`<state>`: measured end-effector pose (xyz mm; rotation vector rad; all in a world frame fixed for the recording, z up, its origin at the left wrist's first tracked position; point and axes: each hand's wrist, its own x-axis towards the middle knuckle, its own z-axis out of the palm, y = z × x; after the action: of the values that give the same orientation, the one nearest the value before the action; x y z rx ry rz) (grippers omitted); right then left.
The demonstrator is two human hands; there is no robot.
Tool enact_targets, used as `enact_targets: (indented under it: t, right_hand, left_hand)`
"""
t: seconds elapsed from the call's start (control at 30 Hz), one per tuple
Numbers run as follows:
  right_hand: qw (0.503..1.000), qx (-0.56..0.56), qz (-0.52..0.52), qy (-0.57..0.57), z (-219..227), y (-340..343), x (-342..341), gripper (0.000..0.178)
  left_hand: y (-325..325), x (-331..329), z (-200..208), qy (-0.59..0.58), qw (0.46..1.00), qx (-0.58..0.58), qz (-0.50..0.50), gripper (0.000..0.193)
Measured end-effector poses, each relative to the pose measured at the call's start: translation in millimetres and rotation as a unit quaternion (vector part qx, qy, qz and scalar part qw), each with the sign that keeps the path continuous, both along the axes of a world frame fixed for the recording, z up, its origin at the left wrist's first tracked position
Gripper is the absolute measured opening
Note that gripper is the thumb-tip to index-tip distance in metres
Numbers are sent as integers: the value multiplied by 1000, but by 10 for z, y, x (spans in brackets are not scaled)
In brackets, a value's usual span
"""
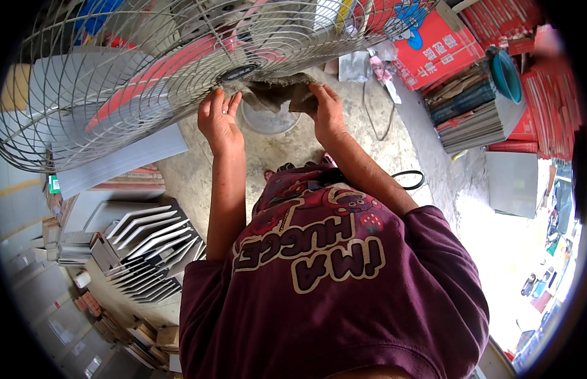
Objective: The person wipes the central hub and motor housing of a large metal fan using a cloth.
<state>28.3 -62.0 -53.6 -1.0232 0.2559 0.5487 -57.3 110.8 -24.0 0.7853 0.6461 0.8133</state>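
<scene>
A worn grey-brown rag (278, 95) is stretched between my two hands, its middle sagging. My left hand (223, 123), with a ring on one finger, grips the rag's left end close to the wire guard of a large fan. On the other side my right hand (328, 114) pinches the right end between thumb and fingers. The fan (148, 82) has red blades behind its round metal grille and fills the upper left. Under the rag, a pale round bucket (271, 121) stands on the floor, partly hidden by the cloth.
Stacked tiles (473, 123) and red cartons (435, 47) stand at the right, with a teal basin (507, 76) on its side. A rack of sample tiles (148, 243) is at the left. A thin cord (377, 129) lies on the concrete floor.
</scene>
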Motion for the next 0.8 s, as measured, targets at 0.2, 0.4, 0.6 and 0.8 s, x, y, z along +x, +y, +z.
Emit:
enact_targets:
  t: [0.2, 0.4, 0.6, 0.8]
  right_hand:
    - [1000, 5, -6, 2, 105, -9, -32, 16]
    - [1000, 8, -9, 0, 61, -35, -41, 15]
    - [1000, 19, 11, -4, 55, -90, -30, 20]
    - [1000, 10, -7, -3, 48, -93, -14, 19]
  left_hand:
    - [-69, 33, 53, 5, 1000, 15, 8, 19]
    - [-212, 100, 255, 7, 999, 49, 21, 17]
    - [-391, 218, 312, -9, 997, 77, -30, 12]
    - [-377, 278, 146, 3, 999, 7, -48, 15]
